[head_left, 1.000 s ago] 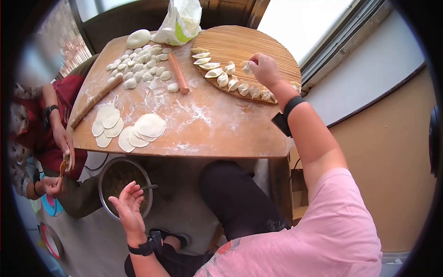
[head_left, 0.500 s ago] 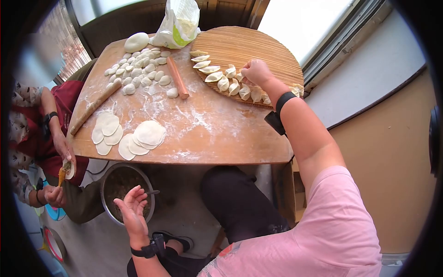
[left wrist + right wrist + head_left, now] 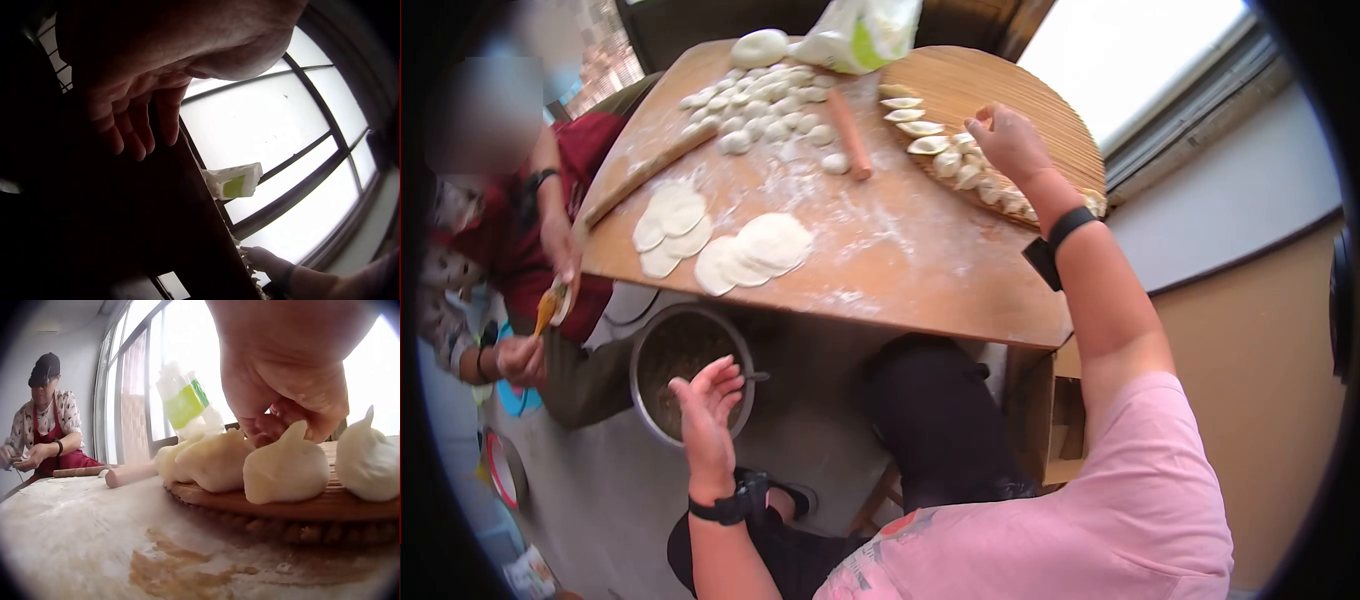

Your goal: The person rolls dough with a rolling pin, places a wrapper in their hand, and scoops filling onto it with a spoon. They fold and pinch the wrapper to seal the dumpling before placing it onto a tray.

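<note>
Over the woven tray (image 3: 1050,120), the right hand (image 3: 1010,140) has loosely bent fingers, and nothing shows between them. White dumplings (image 3: 927,145) stand in rows just below and left of it. In the right wrist view this hand (image 3: 287,381) is behind a pleated dumpling (image 3: 286,469), which partly hides the fingertips. The left hand (image 3: 708,420) is held palm up above the rim side of a metal bowl (image 3: 640,375) of filling, its fingers relaxed and empty. In the left wrist view the left hand (image 3: 150,75) is dark, with fingers hanging apart.
Round wrappers (image 3: 772,245) lie in overlapping piles on the floured table (image 3: 880,270). Behind them are dough pieces (image 3: 775,110), a rolling pin (image 3: 848,135), a long dough-coloured stick (image 3: 650,170) and a flour bag (image 3: 865,35). Another person (image 3: 550,220) sits at left, holding a wrapper and a spreader.
The right hand has risen from the dumplings, its fingers looser. The left hand remains over the bowl. The head view has shifted, moving the table rightward and up in the picture.
</note>
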`<control>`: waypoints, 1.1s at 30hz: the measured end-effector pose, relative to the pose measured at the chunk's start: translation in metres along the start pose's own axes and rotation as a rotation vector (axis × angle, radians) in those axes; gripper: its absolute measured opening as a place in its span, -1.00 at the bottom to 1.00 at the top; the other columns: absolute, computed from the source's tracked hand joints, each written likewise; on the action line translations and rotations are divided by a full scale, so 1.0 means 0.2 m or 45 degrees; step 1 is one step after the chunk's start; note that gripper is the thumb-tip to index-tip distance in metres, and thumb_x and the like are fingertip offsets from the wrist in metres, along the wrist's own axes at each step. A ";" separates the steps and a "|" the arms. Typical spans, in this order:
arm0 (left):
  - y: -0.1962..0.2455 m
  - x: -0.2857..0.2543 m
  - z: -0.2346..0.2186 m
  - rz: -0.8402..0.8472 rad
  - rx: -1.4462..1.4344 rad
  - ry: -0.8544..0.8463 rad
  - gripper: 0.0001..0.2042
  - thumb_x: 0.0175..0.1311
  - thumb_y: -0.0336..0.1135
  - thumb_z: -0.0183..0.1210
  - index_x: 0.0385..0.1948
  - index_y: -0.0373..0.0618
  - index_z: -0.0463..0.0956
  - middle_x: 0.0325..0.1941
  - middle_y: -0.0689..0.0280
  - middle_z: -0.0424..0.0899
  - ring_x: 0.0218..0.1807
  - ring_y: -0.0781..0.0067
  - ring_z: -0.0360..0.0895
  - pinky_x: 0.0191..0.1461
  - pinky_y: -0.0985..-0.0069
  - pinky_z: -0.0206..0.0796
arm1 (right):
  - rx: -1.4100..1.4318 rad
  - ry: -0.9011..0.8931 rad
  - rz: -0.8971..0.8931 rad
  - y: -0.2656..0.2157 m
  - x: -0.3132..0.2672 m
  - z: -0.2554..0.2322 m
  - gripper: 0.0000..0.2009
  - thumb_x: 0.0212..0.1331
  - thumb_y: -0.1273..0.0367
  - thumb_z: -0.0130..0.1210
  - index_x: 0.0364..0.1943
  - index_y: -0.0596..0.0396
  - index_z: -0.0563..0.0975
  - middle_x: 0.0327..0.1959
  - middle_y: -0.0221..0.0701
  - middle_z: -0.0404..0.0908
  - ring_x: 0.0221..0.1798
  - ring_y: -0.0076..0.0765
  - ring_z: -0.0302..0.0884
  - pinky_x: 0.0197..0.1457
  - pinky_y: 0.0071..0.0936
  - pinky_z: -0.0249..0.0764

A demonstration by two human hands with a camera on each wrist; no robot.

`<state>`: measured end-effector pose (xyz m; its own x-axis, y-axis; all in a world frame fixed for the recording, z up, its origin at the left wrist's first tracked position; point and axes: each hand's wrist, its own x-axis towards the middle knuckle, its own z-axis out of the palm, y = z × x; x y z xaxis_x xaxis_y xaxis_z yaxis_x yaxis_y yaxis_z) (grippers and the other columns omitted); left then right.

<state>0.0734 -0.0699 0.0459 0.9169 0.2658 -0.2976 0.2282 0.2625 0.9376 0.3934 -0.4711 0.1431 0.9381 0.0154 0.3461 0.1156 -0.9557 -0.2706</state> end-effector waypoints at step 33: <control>-0.01 0.02 -0.16 -0.019 -1.285 0.228 -0.37 0.56 0.22 -0.31 0.19 -0.23 0.34 0.21 -0.03 0.54 0.23 0.05 0.52 0.25 0.22 0.41 | 1.146 -0.937 -0.507 -1.55 -1.11 0.41 -0.80 0.31 0.37 0.15 -0.12 0.22 0.57 -0.25 -0.24 0.66 -0.19 -0.31 0.63 -0.05 -0.38 0.53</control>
<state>0.0659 -0.0394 0.0361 0.8349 0.3692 -0.4082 -0.2186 0.9031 0.3696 0.1762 -0.1551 0.0766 0.7129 0.7003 0.0360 0.3467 -0.3074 -0.8862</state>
